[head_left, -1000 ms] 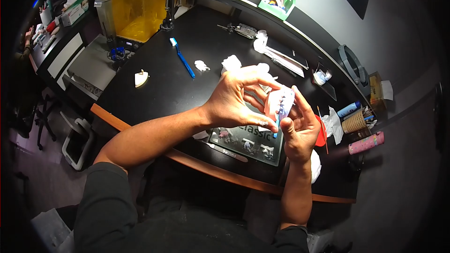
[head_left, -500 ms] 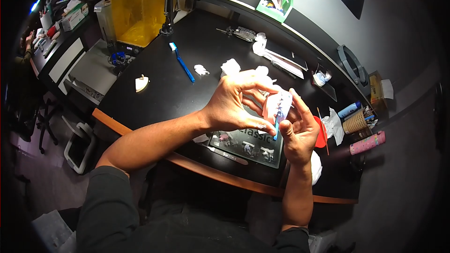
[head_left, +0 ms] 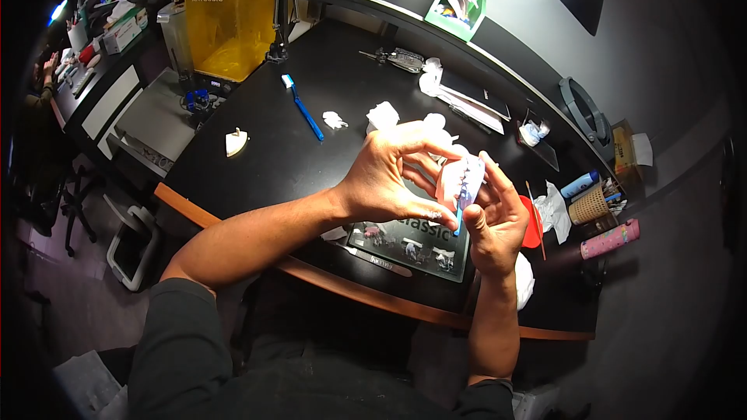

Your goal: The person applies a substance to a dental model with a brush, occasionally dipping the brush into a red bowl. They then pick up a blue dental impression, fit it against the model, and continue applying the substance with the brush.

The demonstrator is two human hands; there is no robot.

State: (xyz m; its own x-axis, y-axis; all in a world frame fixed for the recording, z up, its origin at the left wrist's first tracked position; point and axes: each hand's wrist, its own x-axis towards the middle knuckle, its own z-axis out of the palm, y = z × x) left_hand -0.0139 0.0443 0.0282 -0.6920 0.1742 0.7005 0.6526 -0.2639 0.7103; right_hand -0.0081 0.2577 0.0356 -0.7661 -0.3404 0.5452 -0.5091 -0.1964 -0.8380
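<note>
Between my two hands is a pale dental model, brightly lit, with a dark-edged row of tooth shapes and a narrow blue strip at its lower end. My left hand reaches in from the left, fingers and thumb curved around the model's left side. At the right side my right hand grips it with the thumb in front and the fingers behind. Below them lies a dark glass-like plate bearing several small pieces, with a grey-handled knife along its near edge.
A blue toothbrush, a cream wedge-shaped piece and crumpled white tissue lie on the black desk. To the right are a red disc, a woven cup and a pink cylinder. A yellow-covered machine stands behind.
Both hands keep their hold on the dental model, which appears very slightly turned. Nothing else has visibly moved apart from a small shift of the view.
</note>
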